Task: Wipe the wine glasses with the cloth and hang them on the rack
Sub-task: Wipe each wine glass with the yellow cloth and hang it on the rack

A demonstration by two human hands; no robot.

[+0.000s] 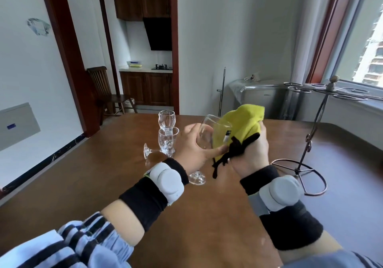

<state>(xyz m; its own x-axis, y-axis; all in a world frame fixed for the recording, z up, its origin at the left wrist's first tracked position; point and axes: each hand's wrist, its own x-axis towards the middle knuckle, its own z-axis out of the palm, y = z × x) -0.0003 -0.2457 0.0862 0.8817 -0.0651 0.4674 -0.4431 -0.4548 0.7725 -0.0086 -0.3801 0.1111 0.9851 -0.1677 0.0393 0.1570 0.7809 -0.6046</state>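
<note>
- Nearest the camera: a blue-and-black striped sleeve [68,245] on the left forearm, with black wristbands and a white rounded sensor unit [167,181] strapped at each wrist.
- Left hand [193,143]: fingers [192,128] curled round the bowl of a clear stemmed wine glass [209,136], thumb along its near side; the glass is held tilted above the worktop, its round foot [198,178] hanging below the hand.
- Right hand [251,154]: fingers closed on a yellow-green cleaning cloth with black trim [240,122], which is pressed against and partly into the mouth of the held glass; black trim strips dangle between the two hands.
- Brown wooden worktop [207,216]: carries all the glassware and the rack.
- Behind the left hand: two small clear stemmed glasses standing upright, one [168,140] just in front of the other [166,119], with a third glass [150,150] lying on its side beside the nearer one.
- Right of the hands: a dark metal wire glass rack [317,120] with a ringed base, an upright post and looped arms at the top; no glass hangs on the arms in view.
- Background: a wooden chair [103,89] by a doorway.
</note>
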